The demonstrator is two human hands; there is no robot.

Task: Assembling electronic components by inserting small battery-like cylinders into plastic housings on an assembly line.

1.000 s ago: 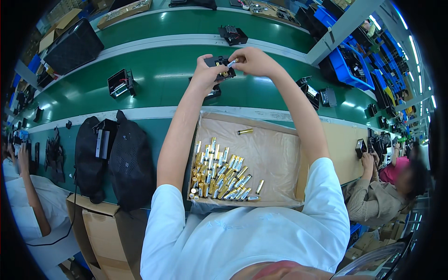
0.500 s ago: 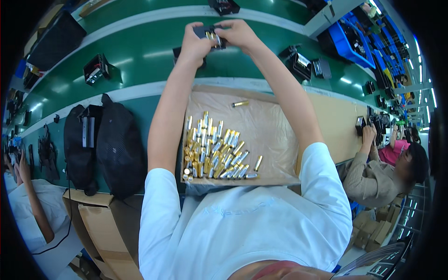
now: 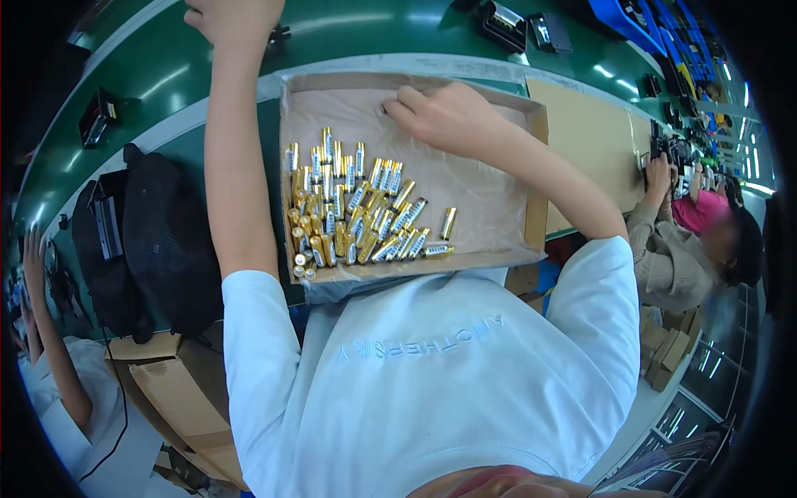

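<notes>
- Gold-ended batteries [image 3: 353,207], heaped close together over the left half of the cardboard tray [image 3: 332,81], with a single battery [image 3: 448,222] lying apart, right of the heap.
- Changed within the last second: right hand [image 3: 440,116] away from the black box on the far side and back over the far part of the tray, palm down. Black box now out of sight.
- Right hand with fingers curled well in; a small dark tip [image 3: 384,108] at the fingertips, probably one end of the battery seen lying alone there just before. Firm grip or light touch, no telling.
- Left hand [image 3: 234,17] over the green bench [image 3: 374,29], far left, cut off by the top of the view; fingers partly bent, any hold out of sight.
- By the look of it, work back at the battery supply, away from the pressing-in at the box.
- Edges: far wall of the tray just beyond the right hand, right wall beneath the right forearm, black bag [image 3: 170,241] just left of the left forearm.
- Widest room over the plastic liner [image 3: 490,207], right of the heap.
</notes>
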